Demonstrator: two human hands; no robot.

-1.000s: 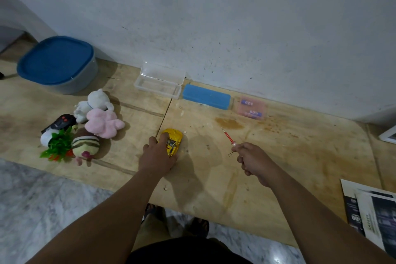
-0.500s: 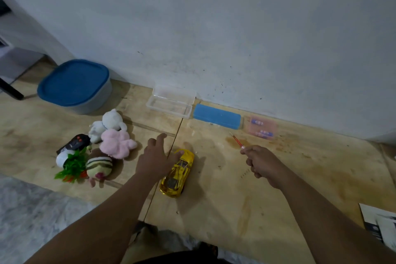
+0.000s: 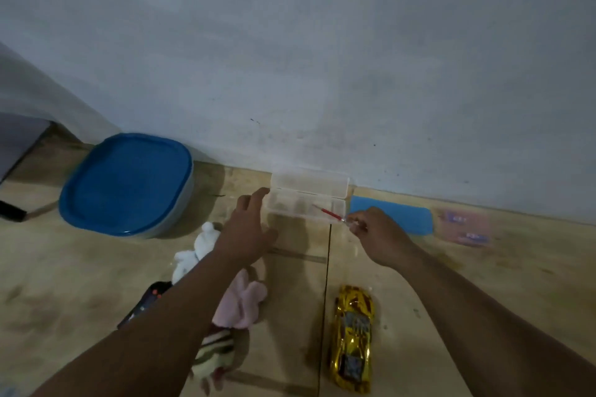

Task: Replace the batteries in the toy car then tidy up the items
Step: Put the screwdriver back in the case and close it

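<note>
At the back of the wooden desk (image 3: 483, 293), against the pale wall, a clear plastic case (image 3: 308, 200) is lying with its lid standing open, and both hands are reaching toward it. The left hand (image 3: 248, 232) is hovering with fingers spread and nothing in it, its fingertips at the case's left end; whether they are touching the plastic is unclear. The right hand (image 3: 382, 237) is pinching a small red-handled screwdriver (image 3: 329, 213) between thumb and fingers, and the tool is pointing up and to the left so that its tip is lying over the case's front tray. The yellow toy car (image 3: 353, 338) is sitting on the desk near the front edge, well apart from both hands, between the two forearms and closer to the right one, its length running toward the wall. Just right of the case, a flat blue block (image 3: 406, 217) is lying along the wall, partly hidden by the right hand, and farther right a pinkish packet (image 3: 466, 227) holding small batteries is blurring slightly. To the left, a round container with a blue lid (image 3: 125, 182) is standing near the wall. Under and beside the left forearm, a white plush toy (image 3: 196, 250), a pink plush toy (image 3: 242, 301), a striped plush toy (image 3: 214, 354) and a black remote (image 3: 145, 301) are clustering together, partly covered.
</note>
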